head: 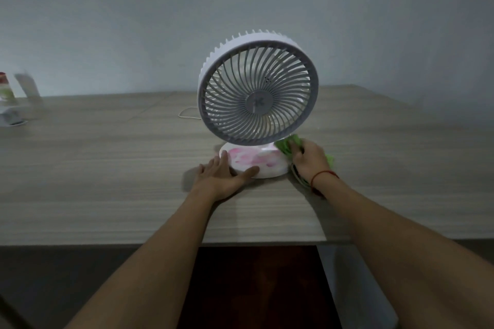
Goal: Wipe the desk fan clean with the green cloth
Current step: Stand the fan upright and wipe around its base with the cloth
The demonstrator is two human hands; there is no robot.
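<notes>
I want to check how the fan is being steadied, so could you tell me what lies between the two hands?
In the head view, the fan's pink-marked base lies between the left hand and the right hand, which presses the cloth against it.

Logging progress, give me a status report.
Left hand flat, steadying fan base. Right hand presses green cloth against base. Nothing in the way.

No legible text, seemingly, anywhere.

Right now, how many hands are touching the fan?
2. The left hand rests against the near left of the fan's base; the right hand presses the green cloth against its right side.
</notes>
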